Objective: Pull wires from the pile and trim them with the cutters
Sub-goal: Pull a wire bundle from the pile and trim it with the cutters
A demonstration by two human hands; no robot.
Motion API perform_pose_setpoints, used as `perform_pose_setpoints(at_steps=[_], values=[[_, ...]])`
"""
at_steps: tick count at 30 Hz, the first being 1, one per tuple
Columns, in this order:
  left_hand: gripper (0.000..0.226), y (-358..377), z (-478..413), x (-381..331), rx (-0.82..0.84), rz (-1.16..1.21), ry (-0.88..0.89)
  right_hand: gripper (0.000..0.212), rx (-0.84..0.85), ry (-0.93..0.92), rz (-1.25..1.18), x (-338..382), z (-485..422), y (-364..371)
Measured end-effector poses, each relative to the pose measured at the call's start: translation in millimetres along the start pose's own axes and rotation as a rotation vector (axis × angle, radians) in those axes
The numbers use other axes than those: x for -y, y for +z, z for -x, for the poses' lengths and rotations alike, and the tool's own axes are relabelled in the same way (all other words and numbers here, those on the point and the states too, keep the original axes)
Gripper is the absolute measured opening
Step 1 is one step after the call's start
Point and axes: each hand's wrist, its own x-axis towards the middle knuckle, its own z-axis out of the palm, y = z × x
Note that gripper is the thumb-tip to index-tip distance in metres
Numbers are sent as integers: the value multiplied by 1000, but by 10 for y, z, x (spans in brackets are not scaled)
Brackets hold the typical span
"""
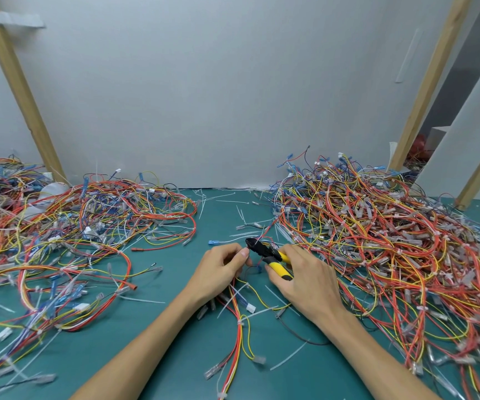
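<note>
Gripping yellow-handled cutters (264, 251) whose tip points up-left, the right hand (305, 277) faces the left hand (221, 268) pinching wires (237, 307).

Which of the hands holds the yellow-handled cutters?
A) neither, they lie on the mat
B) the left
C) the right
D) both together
C: the right hand is curled round the yellow handles of the cutters, while the left hand grips a wire bundle beside the cutter head.

Matt green mat (175, 356); glossy plastic-coated wires (377, 241); bare wooden struts (22, 90).
</note>
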Motion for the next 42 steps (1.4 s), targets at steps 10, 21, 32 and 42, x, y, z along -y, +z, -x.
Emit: perform_pose_setpoints(at_steps=[10, 21, 32, 42], values=[[40, -70, -51, 42, 131, 467, -180, 33, -60, -8, -112, -12, 15, 29], [38, -121, -27, 27, 262, 606, -162, 34, -77, -6, -152, 8, 27, 36], [19, -108, -14, 6, 233, 580, -153, 40, -33, 2, -125, 10, 20, 50], [17, -112, -18, 25, 252, 578, -141, 40, -32, 32, -175, 14, 23, 68]])
